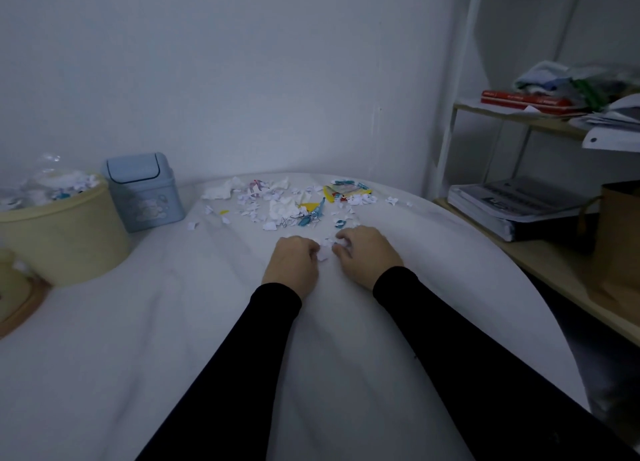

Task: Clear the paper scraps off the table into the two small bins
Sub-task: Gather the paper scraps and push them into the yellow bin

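A dim room with a pale wall, and a desk [173, 339] under a white cloth. Paper scraps [284, 201] lie scattered toward its far edge, mixed with yellow and teal bits. A small clump of scraps [325, 249] sits nearer the middle, between the two hands. The left hand [292, 265] and the right hand [367, 256], both in black sleeves, rest on the cloth with fingers curled, pinching at that clump. At the far left corner stand the blue bin [145, 194], lid closed, and just beside it the cream bin [62, 232], heaped with scraps. A shelf [519, 117] of books stands beyond the right edge.
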Tool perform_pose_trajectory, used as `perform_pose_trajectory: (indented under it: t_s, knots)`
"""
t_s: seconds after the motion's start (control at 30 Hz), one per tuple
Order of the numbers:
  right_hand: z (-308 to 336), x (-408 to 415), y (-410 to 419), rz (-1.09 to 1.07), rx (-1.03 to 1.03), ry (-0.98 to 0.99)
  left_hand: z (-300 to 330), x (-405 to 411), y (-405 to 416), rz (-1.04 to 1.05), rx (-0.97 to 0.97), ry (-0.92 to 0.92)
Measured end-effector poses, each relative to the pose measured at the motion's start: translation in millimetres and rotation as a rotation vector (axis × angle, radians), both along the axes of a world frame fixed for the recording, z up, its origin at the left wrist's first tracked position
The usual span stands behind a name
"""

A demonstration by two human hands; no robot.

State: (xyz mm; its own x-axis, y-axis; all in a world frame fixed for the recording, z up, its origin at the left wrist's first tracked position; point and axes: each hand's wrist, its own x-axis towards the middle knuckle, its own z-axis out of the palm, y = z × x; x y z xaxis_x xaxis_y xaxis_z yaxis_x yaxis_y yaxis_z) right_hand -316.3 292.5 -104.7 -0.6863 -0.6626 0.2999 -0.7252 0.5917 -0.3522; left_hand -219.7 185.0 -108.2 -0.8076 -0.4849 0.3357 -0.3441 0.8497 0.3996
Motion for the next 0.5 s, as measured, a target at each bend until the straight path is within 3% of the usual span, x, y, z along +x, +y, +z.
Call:
perform_pose_trajectory:
  t_s: [0.1,0.23,0.33,0.5]
  knots:
    - [-2.3,3.5,-0.8,0.162,-0.104,-0.064,-3.0,1.4,-4.3,0.015,-0.016,0.041]
    - [-4.5,2.0,-2.4,0.197,0.123,-0.023,-6.5,2.6,-4.0,-0.056,-0.074,-0.117]
    - [-1.9,-0.1,-3.3,0.149,0.134,0.047,-7.9,-1.4,-3.4,-0.103,-0.081,-0.185]
    - [2.8,-0.5,6.0,0.104,0.032,-0.021,0.9,-0.9,1.5,-0.110,0.001,-0.052]
